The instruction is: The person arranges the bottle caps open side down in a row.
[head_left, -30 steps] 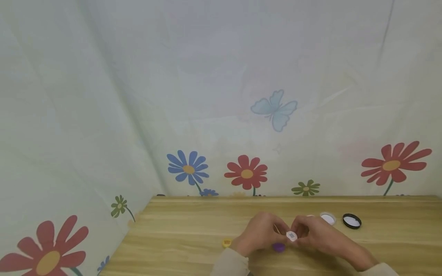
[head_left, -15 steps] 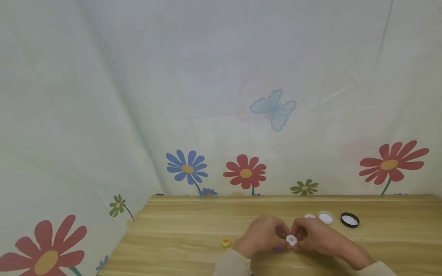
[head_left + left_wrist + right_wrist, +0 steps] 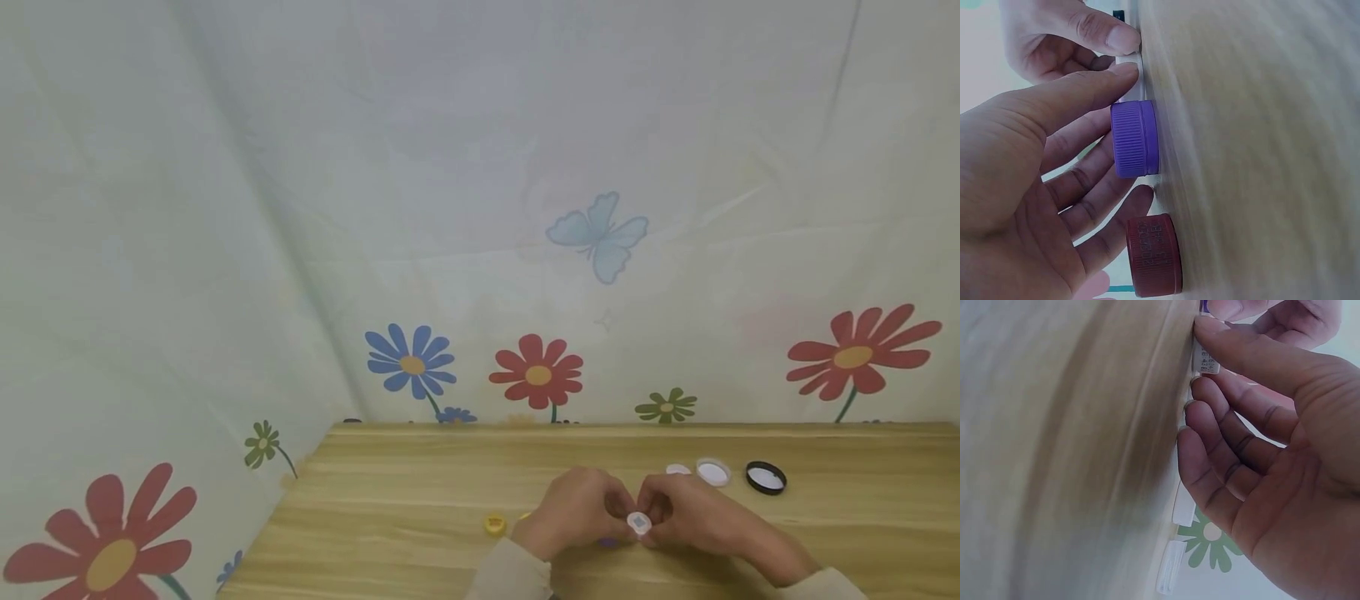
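Note:
My left hand (image 3: 581, 512) and right hand (image 3: 690, 517) meet low over the table, pinching a small white bottle cap (image 3: 639, 523) between thumbs and fingers. A grey square mark shows on its top, and print runs along its side in the right wrist view. Just beside it sits a purple bottle cap (image 3: 1135, 139), close to the left fingers; in the head view that hand mostly covers it. Nearer the left little finger stands a dark red bottle cap (image 3: 1155, 255), which the head view does not show.
Left of the left hand lies a yellow cap (image 3: 494, 524), with another yellow piece (image 3: 524, 517) partly behind the wrist. Beyond the right hand are a white cap (image 3: 678, 469), a clear-rimmed white lid (image 3: 712, 472) and a black-rimmed lid (image 3: 766, 477). A flowered cloth hangs behind the table.
Both hands have drawn slightly down and closer together with the white bottle cap. The left hand now covers more of the purple cap. The white cap behind the right hand shows more.

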`<action>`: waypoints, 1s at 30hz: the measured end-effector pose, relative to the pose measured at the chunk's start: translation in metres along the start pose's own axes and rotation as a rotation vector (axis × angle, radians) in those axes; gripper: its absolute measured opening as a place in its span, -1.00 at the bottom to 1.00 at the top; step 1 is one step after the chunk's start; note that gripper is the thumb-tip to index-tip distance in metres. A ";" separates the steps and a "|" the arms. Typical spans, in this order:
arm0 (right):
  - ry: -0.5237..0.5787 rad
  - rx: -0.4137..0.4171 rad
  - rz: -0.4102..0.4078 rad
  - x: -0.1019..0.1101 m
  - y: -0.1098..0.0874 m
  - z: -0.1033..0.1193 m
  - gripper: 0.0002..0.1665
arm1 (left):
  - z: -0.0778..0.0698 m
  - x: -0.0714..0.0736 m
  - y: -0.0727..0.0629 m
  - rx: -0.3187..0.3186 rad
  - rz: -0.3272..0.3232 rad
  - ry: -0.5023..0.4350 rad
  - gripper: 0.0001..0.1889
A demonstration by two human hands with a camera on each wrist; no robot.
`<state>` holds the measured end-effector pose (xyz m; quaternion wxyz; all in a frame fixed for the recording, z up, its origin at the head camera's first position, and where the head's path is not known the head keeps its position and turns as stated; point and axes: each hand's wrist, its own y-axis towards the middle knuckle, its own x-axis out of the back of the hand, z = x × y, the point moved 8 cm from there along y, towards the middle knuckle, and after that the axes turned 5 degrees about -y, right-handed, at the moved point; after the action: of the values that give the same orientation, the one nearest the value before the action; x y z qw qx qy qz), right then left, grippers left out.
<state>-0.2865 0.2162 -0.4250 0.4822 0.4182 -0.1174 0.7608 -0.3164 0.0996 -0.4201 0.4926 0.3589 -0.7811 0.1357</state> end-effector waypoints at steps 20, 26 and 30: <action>-0.141 -0.070 -0.109 0.031 -0.007 -0.007 -0.70 | 0.004 0.007 0.008 0.048 -0.035 -0.168 -0.72; -0.182 -0.090 -0.152 0.046 -0.015 -0.011 -0.70 | -0.003 0.002 0.019 0.041 -0.079 -0.160 -0.66; -0.248 -0.097 -0.201 0.054 -0.022 -0.015 -0.71 | -0.005 0.000 0.026 0.062 -0.109 -0.161 -0.62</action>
<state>-0.2859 0.2709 -0.3985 0.5574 0.4947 -0.1703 0.6446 -0.3306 0.1208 -0.4136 0.4235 0.4258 -0.7928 0.1035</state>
